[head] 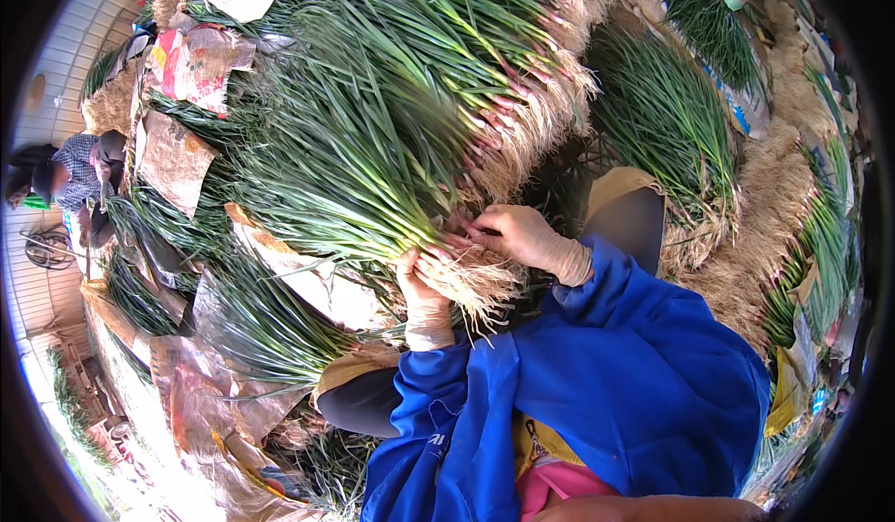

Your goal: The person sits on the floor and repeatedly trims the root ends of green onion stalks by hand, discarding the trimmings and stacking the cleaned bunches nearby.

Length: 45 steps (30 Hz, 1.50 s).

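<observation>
In front of me is a bunch of spring onions (402, 225), its long green leaves fanning to the upper left and its pale roots (482, 281) hanging toward my lap. My left hand (424, 288), in a thin pale glove, is wrapped around the bunch near the reddish bulb ends. My right hand (517, 237), gloved too, is bent over the same end from the right. Its thumb and fingers pinch at a few reddish stalk bases, partly hidden by the hand. Just beyond lies a big heap of spring onions (433, 95), roots facing right.
More spring onions (664, 116) lie right of my knee, beside a long row of roots (762, 221). Another pile (280, 326) rests at left by my other knee. Woven sacks (175, 151) and plastic sheeting (231, 375) cover parts. A person (80, 179) sits far left.
</observation>
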Each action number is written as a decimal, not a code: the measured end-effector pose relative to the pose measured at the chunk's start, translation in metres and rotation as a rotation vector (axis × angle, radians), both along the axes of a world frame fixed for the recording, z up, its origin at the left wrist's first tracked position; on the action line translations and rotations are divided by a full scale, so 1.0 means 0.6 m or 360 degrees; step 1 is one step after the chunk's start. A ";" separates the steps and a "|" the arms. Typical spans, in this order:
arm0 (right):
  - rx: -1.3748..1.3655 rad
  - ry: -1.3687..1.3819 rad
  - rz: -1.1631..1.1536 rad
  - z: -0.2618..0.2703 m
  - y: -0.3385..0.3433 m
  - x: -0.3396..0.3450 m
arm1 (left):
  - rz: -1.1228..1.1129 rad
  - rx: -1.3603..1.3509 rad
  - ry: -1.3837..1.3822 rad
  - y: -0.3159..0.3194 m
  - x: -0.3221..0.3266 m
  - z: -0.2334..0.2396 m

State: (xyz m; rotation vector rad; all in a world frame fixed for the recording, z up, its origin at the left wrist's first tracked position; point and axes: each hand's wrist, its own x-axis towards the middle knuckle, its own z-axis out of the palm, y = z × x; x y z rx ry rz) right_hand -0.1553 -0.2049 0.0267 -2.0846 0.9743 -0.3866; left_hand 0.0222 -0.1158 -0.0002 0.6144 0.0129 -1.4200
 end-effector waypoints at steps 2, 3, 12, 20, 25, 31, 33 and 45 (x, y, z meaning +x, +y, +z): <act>0.0441 -0.0203 -0.0193 -0.004 -0.011 0.010 | -0.0005 -0.0001 0.0015 -0.001 -0.005 0.011; 0.0664 -0.0305 -0.0294 -0.011 -0.017 0.019 | 0.0036 0.0038 0.0085 -0.001 -0.008 0.016; -0.0029 0.0040 0.0024 -0.012 0.019 0.023 | -0.0074 -0.0085 0.0167 0.011 0.020 0.001; 0.1080 -0.0719 -0.0632 -0.017 -0.020 0.101 | -0.0167 0.0014 -0.0094 0.024 0.008 -0.006; 0.1461 -0.0456 -0.0298 -0.068 -0.017 0.070 | -0.0145 -0.0168 0.0402 0.036 -0.015 0.069; -0.0604 0.0059 -0.0447 -0.078 -0.120 0.033 | -0.0134 -0.0839 0.0634 0.047 0.051 0.146; -0.0663 0.0215 -0.0628 -0.106 -0.157 0.032 | -0.0148 -0.0816 0.0553 0.035 0.042 0.141; -0.0235 -0.0011 -0.0160 -0.001 -0.094 -0.005 | 0.0007 -0.0196 0.0161 0.006 -0.013 -0.017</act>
